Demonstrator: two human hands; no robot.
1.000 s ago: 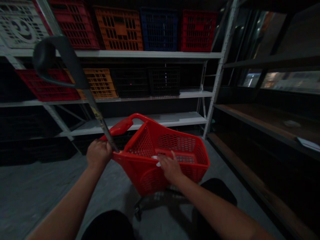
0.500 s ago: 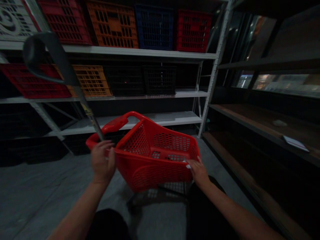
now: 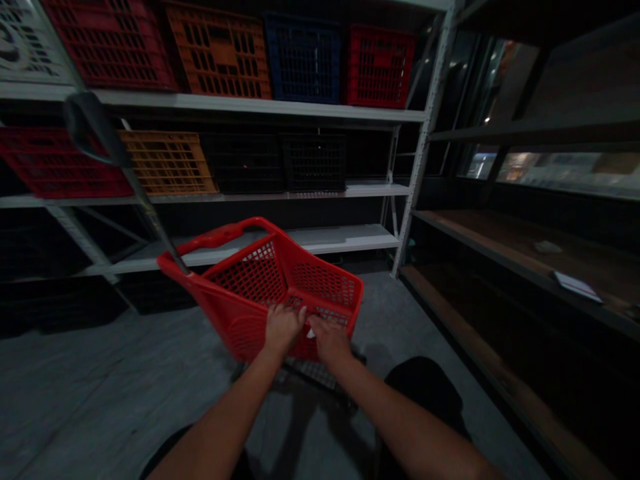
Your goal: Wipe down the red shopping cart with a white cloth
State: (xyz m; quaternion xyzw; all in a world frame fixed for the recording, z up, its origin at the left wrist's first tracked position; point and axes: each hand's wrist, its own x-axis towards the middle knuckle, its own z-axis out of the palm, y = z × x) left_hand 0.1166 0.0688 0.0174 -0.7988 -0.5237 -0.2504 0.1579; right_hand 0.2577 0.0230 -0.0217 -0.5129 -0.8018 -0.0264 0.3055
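A red plastic shopping cart (image 3: 240, 327) with mesh sides stands in front of me, its pushing handle to the left. My left hand (image 3: 285, 328) is closed over the cart's near rim. Right beside it, my right hand (image 3: 330, 339) rests at the same rim, fingers bent around a small white scrap (image 3: 311, 332), maybe paper or cloth. The two hands nearly touch. Through the cart's handle end rises a slanted metal pole (image 3: 155, 223) with a dark grey loop grip (image 3: 93, 127); neither hand is on it.
Behind the cart, white metal shelving (image 3: 370, 237) bears red, orange, blue and black crates, including an orange crate (image 3: 217, 50). Dark wooden shelves (image 3: 480, 227) run along the right, with a white flat item (image 3: 577, 285) on one. My knee (image 3: 425, 387) is close to the cart.
My left hand has left the pole and handle end and moved right along the rim to beside my right hand. The cart has turned and shifted left; the pole moved with it.
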